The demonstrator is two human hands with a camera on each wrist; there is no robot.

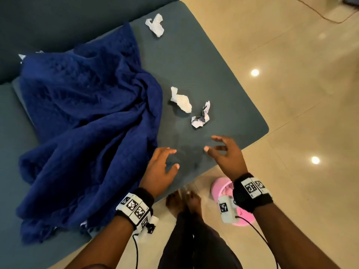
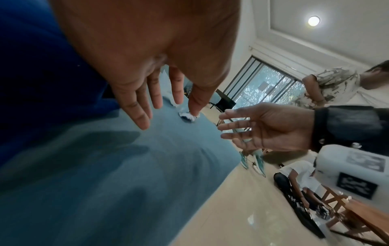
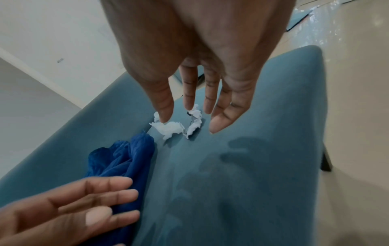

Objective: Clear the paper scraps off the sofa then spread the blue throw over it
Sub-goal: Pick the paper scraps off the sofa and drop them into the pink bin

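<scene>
Both hands empty above the front edge of the teal sofa; left hand with fingers loosely spread, just right of the blue throw; right hand likewise slack, fingers apart, nothing grasped; throw heaped in rumpled folds on the seat; two crumpled paper scraps lying just beyond the fingertips, a third scrap farther back near the seat's far end; pink bin on the tiled floor beneath the right wrist.

right hand spread above 2 paper scraps
</scene>
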